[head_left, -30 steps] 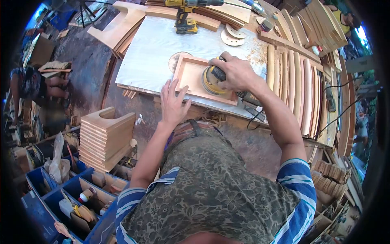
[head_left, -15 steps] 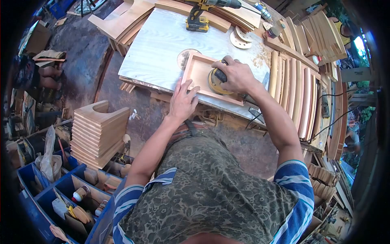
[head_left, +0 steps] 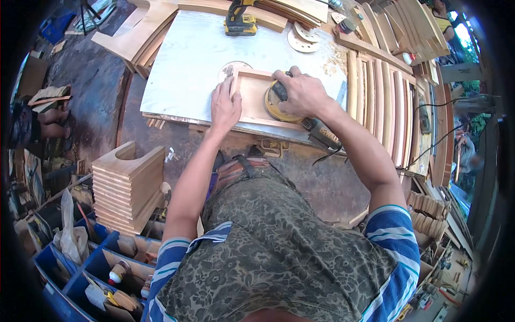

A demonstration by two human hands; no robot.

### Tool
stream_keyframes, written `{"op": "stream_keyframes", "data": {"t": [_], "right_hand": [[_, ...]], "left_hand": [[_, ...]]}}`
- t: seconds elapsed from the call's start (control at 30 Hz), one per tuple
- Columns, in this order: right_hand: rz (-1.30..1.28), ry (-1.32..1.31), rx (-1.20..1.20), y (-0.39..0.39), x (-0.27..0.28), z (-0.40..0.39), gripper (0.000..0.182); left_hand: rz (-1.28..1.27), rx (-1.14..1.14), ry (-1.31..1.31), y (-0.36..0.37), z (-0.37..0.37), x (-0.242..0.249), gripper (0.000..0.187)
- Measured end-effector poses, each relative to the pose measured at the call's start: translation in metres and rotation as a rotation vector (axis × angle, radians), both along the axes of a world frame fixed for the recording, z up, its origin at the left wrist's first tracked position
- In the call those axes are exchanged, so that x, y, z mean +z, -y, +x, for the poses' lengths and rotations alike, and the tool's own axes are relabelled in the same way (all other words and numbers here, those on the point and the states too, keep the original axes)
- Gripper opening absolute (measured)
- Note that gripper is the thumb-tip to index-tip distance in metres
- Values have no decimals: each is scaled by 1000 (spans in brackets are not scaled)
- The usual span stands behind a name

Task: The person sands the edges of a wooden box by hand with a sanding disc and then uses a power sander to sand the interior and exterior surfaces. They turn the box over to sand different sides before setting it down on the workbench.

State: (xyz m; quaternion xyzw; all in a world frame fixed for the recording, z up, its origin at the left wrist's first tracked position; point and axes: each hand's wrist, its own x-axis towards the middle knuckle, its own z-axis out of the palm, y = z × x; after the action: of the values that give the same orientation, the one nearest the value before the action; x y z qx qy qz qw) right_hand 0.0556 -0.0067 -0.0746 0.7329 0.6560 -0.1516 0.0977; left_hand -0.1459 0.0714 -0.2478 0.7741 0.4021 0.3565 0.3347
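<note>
Wooden tray frame (head_left: pixel 251 99) sits flat on the pale board (head_left: pixel 188 64), near its front edge, and everything places off that frame. My right hand (head_left: pixel 300 92) is clenched over the yellow sander (head_left: pixel 279 104), pressing it down inside the frame at its right end. My left hand (head_left: pixel 225 107) lies on the frame's left rail, fingers (head_left: pixel 219 88) curled over the rail, gripping it. Beyond the frame, at the board's far edge, stands a yellow drill (head_left: pixel 240 20). Sanding discs (head_left: pixel 300 36) lie beyond the frame to the right. Curved slats (head_left: pixel 383 107) lie just right of it.
</note>
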Motion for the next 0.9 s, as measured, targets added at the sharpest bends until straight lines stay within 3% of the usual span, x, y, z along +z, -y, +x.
{"op": "stream_keyframes", "data": {"t": [0.23,0.33,0.47,0.53,0.77,0.9], "right_hand": [[-38,-12,-144,5,12,5,67],[-22,-24,-148,5,3,8,76],[-48,-15,-144,4,6,3,71],[7,-26,-4,6,0,7,69],[1,41,155,-1,3,-4,68],[23,-59,220,-13,-5,-9,65]], "left_hand": [[-169,15,51,11,-1,1,48],[-193,15,77,7,1,0,49],[-134,23,90,7,0,-3,49],[-105,40,94,8,2,-3,48],[-135,20,127,6,-1,0,47],[-140,7,146,4,0,-1,46]]}}
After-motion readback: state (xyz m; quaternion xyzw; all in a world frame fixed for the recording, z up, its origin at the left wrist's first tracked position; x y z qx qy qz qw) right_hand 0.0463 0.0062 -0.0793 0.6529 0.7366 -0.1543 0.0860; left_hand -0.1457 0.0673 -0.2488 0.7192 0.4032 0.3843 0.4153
